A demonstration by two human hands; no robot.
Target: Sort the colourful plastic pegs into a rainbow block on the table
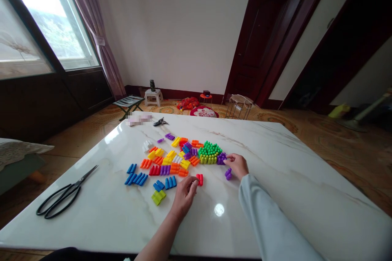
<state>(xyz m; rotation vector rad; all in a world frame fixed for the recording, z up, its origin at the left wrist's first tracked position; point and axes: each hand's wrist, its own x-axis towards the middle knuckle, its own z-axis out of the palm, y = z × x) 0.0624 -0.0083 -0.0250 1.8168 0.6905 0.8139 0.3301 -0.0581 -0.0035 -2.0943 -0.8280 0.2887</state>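
Many small plastic building pieces in several colours lie spread on a white marble table (290,195). A joined cluster of green pieces (209,149) sits above yellow-green ones, with purple pieces (221,158) at its right. My right hand (237,165) pinches at those purple pieces; a loose purple piece (228,173) lies just under its fingers. My left hand (184,194) has its fingers closed on a red piece (200,179). Blue pieces (136,178) and a yellow-green piece (158,197) lie to the left.
Black scissors (65,193) lie near the table's left edge. A bunch of keys (160,122) rests at the far edge. Beyond the table stand a folding stool (130,102), a small white stool (153,96), a wire stand (240,106) and a dark door.
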